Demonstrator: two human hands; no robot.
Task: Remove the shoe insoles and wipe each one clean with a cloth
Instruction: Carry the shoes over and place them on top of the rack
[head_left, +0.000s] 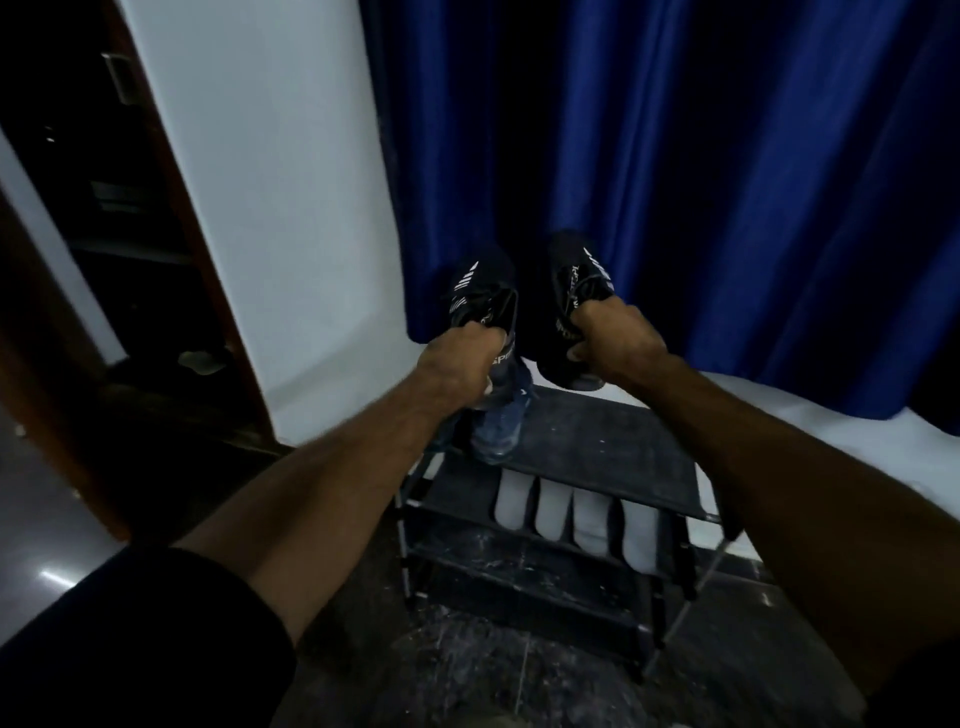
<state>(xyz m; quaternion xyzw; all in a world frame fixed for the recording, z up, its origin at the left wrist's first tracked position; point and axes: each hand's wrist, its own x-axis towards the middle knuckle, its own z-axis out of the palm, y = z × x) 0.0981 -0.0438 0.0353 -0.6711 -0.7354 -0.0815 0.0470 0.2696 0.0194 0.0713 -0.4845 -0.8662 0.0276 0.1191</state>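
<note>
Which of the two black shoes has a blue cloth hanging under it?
The shoe in the left hand; a blue cloth hangs below it. The other shoe has none.

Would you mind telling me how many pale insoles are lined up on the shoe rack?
4, side by side on the second shelf of the rack: first, second, third and fourth, left to right. The top shelf may hide others.

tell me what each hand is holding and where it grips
The left hand grips one black shoe at its opening, with a cloth hanging below it. The right hand grips the other black shoe at its opening.
</note>
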